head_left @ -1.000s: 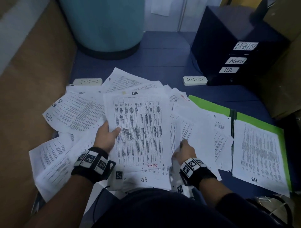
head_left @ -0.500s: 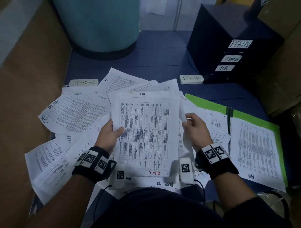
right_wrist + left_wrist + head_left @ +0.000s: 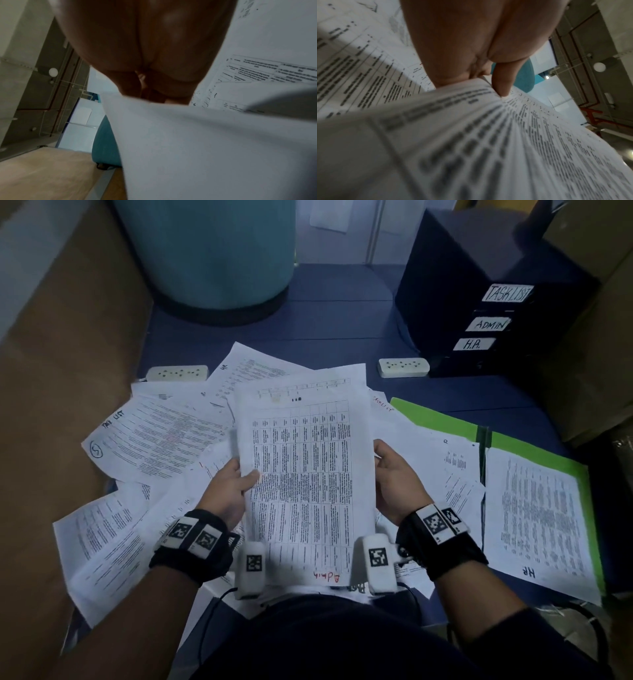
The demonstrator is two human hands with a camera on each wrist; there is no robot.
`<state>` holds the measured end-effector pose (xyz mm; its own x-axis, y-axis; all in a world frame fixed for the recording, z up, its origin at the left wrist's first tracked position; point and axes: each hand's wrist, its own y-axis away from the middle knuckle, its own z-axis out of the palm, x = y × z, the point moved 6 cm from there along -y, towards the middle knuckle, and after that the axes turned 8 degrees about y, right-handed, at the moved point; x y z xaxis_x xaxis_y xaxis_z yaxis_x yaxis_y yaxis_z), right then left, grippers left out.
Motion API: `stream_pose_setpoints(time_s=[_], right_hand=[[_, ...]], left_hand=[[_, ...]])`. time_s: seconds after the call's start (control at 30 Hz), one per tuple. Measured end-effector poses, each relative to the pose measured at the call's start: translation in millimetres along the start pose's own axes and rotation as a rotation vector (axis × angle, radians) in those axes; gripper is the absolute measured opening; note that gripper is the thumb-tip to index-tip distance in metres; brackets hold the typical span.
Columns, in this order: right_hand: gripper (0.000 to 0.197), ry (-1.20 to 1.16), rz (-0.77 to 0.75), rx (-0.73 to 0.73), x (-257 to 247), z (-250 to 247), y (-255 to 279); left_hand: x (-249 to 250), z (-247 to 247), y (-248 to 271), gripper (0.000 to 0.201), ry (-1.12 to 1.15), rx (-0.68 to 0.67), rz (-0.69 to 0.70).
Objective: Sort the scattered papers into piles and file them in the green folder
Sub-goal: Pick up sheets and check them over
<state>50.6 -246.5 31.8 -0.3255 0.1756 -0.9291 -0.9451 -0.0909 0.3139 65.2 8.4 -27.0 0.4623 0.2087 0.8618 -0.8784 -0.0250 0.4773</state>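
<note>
The left hand pinches the left edge of a raised sheaf of printed papers, thumb on top; the right hand curls its fingers round the right edge. Below lie scattered papers on the blue tabletop, beside the open green folder.

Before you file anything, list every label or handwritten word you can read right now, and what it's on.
"TASKLIST": white top label on the dark drawer unit.
"ADMIN": middle label.
"H.R.": bottom label.
"Admin", red: held table-printed sheet.
"HR": sheet in the open green folder.
"5", circled: left white sheet.
Printed body text: too small.
</note>
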Motion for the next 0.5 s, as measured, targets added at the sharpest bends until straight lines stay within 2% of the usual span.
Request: stream_pose_setpoints(time_s=[0.03,0.1,0.17,0.2,0.23,0.27,0.3,0.33,0.4,0.5], right_hand=[[0.021,0.034,0.018,0.021,1,-2,0],[0.014,0.151,0.078,0.112,12,-15,-3],[0.006,0.404,0.184,0.240,30,-35,-7],[0.022,0.626,0.258,0.285,41,-43,-8],[0.043,0.854,0.350,0.294,54,-48,-9],[0.063,1.027,0.440,0.301,65,-49,-8],[0.078,1.138,0.519,0.316,73,-47,-5],[0.085,1.201,0.575,0.327,80,-44,-2],[0.080,1.217,0.609,0.333,89,-38,2],[0.046,1.132,0.500,0.366,89,-39,2]], left_hand=[[2,-1,0,0.024,-0.003,0.020,0.010],[9,-11,0,0.037,-0.030,0.101,0.049],[21,-22,0,0.048,-0.105,0.165,0.134],[27,-25,1,0.048,-0.140,0.187,0.174],[32,-27,3,0.060,-0.138,0.196,0.214],[35,-28,3,0.058,-0.129,0.200,0.237],[38,-28,5,0.057,-0.116,0.206,0.263],[38,-27,7,0.055,-0.117,0.222,0.271],[37,-24,11,0.047,-0.103,0.215,0.279],[34,-21,13,0.034,-0.091,0.182,0.282]])
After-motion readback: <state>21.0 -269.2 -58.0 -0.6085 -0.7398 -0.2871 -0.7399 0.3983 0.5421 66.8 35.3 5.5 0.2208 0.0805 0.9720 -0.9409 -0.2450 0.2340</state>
